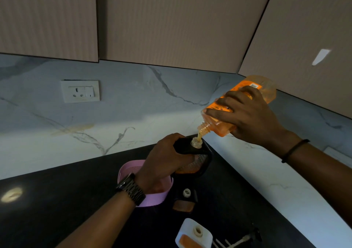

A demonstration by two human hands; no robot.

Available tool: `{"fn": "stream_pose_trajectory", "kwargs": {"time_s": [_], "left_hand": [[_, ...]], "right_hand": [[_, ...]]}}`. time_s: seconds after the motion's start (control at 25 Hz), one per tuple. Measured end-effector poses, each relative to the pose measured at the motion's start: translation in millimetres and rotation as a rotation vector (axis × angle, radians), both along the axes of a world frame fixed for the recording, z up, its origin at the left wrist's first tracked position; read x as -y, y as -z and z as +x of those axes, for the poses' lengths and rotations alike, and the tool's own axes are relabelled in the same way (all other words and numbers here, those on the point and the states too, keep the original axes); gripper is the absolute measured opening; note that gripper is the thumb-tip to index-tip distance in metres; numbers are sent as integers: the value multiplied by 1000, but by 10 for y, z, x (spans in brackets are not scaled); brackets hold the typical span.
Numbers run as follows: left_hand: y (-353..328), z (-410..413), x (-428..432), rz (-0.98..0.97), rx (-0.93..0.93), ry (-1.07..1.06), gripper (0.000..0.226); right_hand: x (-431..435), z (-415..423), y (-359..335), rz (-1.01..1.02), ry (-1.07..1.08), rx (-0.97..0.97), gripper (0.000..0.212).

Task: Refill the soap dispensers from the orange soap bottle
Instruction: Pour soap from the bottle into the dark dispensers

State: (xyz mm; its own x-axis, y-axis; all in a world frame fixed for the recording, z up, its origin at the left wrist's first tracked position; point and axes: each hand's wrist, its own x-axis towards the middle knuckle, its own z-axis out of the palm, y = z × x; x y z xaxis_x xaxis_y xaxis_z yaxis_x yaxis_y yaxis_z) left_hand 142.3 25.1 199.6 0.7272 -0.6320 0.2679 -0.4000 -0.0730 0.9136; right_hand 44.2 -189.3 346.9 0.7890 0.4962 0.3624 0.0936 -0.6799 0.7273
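I watch from the head camera, looking down into the corner of a dark tabletop (66, 200) under a marble-patterned wall.

My right hand (251, 114) holds the orange soap bottle (265, 91) up at the right, tilted steeply with its open neck pointing down and left. The fingers (215, 112) are spread across the bottle's side and curl round it.

A thin stream of orange soap falls from the neck into the open mouth of a black dispenser (187, 146). My left hand (163, 162) grips that dispenser by its shoulder, fingers (171, 139) wrapped round it. It is in the middle of the scene, just above a pink tub (129, 168). I cannot tell whether it is lifted or standing. Orange shows only low in its clear window, so I judge this fill to be partway.

Nearer to me stand a second black dispenser (185, 200) and a white dispenser (190, 234), both uncapped. Each shows some orange soap, though I cannot tell how full they are.

Pump tops (240, 239) lie on the tabletop at the near right, apart from all three.

By my reading the task is in its middle. What is left is finishing this pour, topping up any dispenser that is short, and refitting the pumps.
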Motion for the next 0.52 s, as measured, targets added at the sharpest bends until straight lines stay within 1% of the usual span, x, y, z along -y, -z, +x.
{"fn": "stream_pose_trajectory", "kwargs": {"time_s": [0.08, 0.2, 0.32, 0.4, 0.52], "left_hand": [[0, -2, 5, 3, -1, 7, 46], [-4, 8, 1, 22, 12, 14, 47], [23, -10, -34, 82, 50, -7, 49], [57, -35, -58, 158, 169, -82, 53], [167, -35, -31, 268, 437, -200, 42]], "right_hand": [[3, -11, 19, 6, 8, -2, 71], [-16, -40, 93, 33, 49, -19, 74], [-71, -92, 282, 127, 172, -63, 78], [-152, -158, 483, 228, 297, -99, 83], [-337, -294, 844, 369, 480, -146, 87]]}}
